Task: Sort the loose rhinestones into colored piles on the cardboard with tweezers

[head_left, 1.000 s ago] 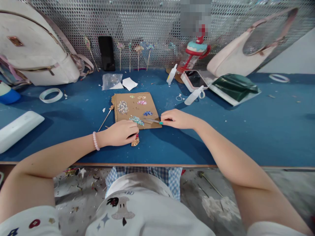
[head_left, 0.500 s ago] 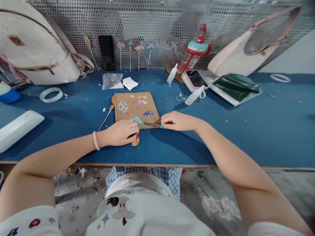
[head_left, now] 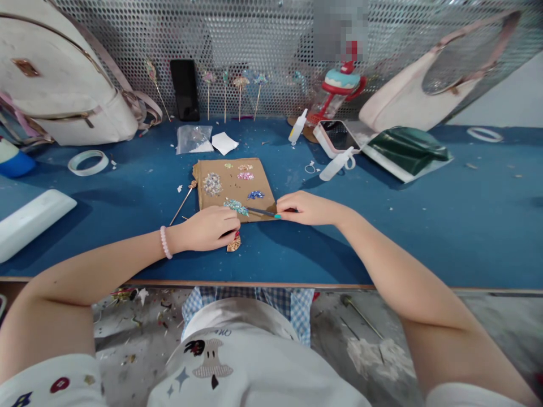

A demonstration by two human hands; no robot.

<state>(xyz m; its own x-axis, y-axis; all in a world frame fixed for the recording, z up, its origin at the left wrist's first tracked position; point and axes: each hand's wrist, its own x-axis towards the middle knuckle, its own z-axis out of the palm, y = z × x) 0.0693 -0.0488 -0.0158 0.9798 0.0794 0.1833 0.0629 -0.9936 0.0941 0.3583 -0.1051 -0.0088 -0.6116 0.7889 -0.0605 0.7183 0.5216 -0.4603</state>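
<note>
We note a blue worktable [head_left: 424, 226] filling the view, backed by a perforated metal screen [head_left: 263, 39]. At ten o'clock a white backpack [head_left: 59, 85] leans on the screen; at two o'clock a pale handbag [head_left: 407, 102] does the same, with a green pouch [head_left: 405, 150] lying just below it. At nine o'clock lies a white case [head_left: 29, 220], and a tape ring [head_left: 88, 163] sits beyond it. Just above centre a brown card [head_left: 233, 186] lies flat, bearing several small clusters of beads. Our left hand [head_left: 207, 229] rests at the card's seven o'clock corner, fingers curled down over a gold fan-shaped ornament [head_left: 233, 243]; we cannot tell whether it grips the piece. Our right hand [head_left: 307, 208] sits at the card's four o'clock corner, pinched on a slim pick tool [head_left: 263, 212] whose tip points to nine o'clock and meets the turquoise bead cluster [head_left: 236, 206] at the card's near edge. A gold hairpin [head_left: 182, 202] lies at the card's left side.
</note>
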